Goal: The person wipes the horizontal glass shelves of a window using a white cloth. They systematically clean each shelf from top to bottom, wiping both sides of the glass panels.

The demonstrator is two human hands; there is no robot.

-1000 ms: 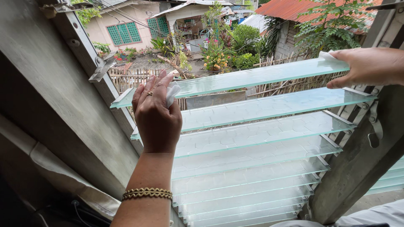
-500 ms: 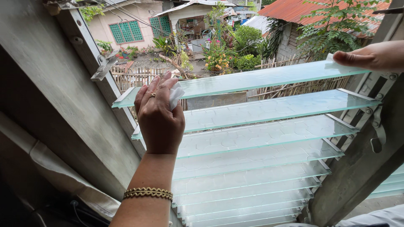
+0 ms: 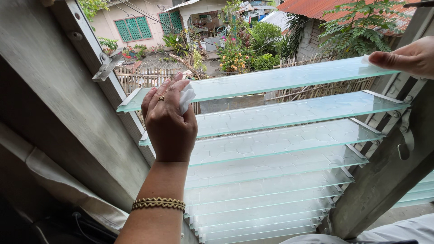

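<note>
A louvre window of several frosted glass slats fills the middle. My left hand (image 3: pixel 168 121) grips the left end of the top slat (image 3: pixel 266 81) through a white tissue (image 3: pixel 186 99); it wears a ring and a gold bracelet. My right hand (image 3: pixel 408 58) pinches the slat's right end at the frame, with a bit of white tissue (image 3: pixel 365 59) under the fingers. The slat lies nearly level and sits slightly out of its left clip.
A grey metal window frame (image 3: pixel 68 90) runs down the left, with an empty slat clip (image 3: pixel 106 66) above the top slat. The right frame post (image 3: pixel 389 167) carries a lever handle. Outside lie a bamboo fence, plants and houses. A curtain hangs at the lower left.
My right hand has shifted right and slightly up along the slat's end, so less of it shows. My left hand has barely moved. The view has tilted a little.
</note>
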